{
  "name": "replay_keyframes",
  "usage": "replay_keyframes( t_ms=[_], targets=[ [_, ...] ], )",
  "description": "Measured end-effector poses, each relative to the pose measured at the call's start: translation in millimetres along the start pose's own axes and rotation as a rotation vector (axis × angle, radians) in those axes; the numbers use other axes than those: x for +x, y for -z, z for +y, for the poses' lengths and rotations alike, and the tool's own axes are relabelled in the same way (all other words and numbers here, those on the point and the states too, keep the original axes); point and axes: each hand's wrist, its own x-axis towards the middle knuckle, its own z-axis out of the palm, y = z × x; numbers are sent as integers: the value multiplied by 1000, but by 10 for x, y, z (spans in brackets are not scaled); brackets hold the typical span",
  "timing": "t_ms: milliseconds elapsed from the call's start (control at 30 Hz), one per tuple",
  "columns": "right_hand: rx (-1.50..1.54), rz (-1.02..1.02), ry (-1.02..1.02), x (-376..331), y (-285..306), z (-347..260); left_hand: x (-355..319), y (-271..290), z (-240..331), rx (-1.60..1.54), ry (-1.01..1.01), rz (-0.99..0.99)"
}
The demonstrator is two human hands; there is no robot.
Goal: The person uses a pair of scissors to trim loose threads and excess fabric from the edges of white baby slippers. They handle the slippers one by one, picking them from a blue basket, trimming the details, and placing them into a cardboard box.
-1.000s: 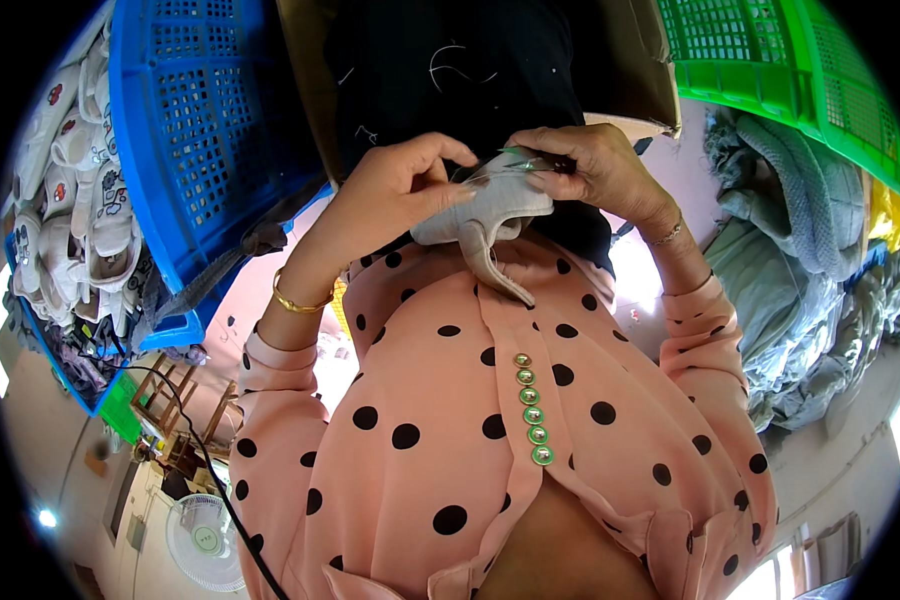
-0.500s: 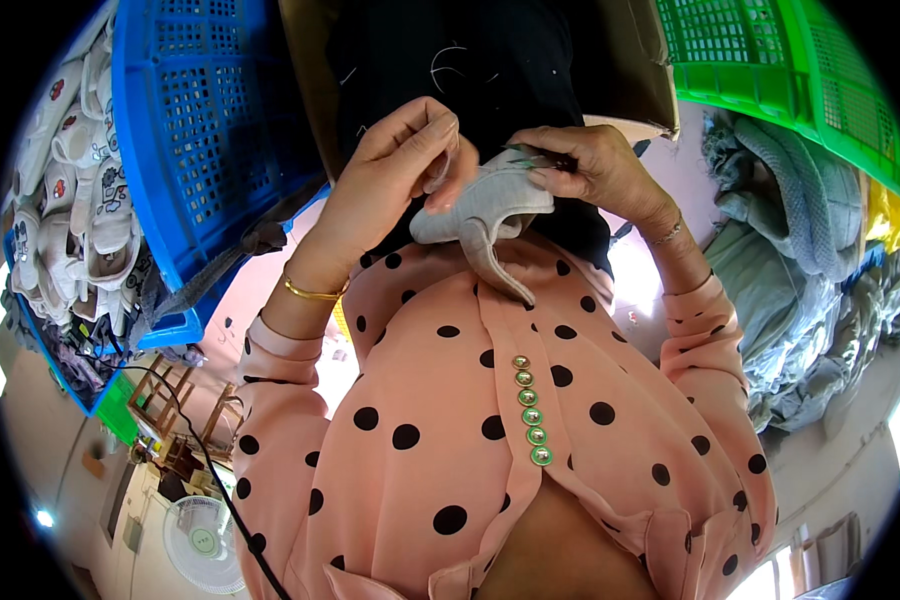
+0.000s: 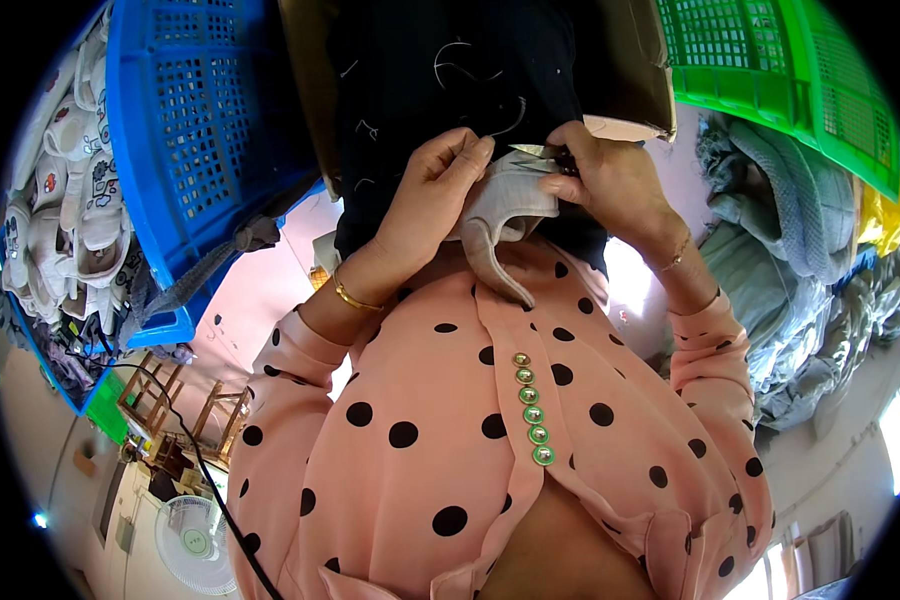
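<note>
A small light-grey fabric shoe [image 3: 510, 195] with a curved strap hangs between my hands, above my lap. My right hand [image 3: 610, 185] is closed around thread snips [image 3: 535, 151]; their pale blade points left over the shoe's upper edge, and the handle is mostly hidden by my fingers. My right thumb presses against the shoe's side. My left hand [image 3: 435, 195] has thumb and forefinger pinched together beside the shoe and covers its left part. A fine white thread [image 3: 521, 112] curves up from those fingertips across the dark cloth [image 3: 390, 100] on my lap.
A blue plastic crate [image 3: 195, 130] stands at left, beside a pile of pale printed shoes [image 3: 80, 200]. A cardboard box [image 3: 630, 125] is ahead, with a green crate [image 3: 770, 90] at right above heaped grey fabric [image 3: 785, 220]. A black cable [image 3: 180, 420] runs at lower left.
My left hand has moved down and right, closer to the blade, and now covers the shoe's left part. A curved thread now shows beyond its fingertips. My right hand has barely shifted.
</note>
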Motion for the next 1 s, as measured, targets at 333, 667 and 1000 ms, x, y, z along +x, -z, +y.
replay_keyframes(
  t_ms=[333, 667, 1000],
  targets=[
    [-260, -135, 157, 180, 343, -260, -79, -52, -13, 26, -39, 10],
    [-366, -131, 310, 306, 353, -303, -83, -18, -56, 40, -87, 118],
    [-384, 53, 183, 259, 72, -221, -483, 490, 307, 1281, -602, 224]
  ],
)
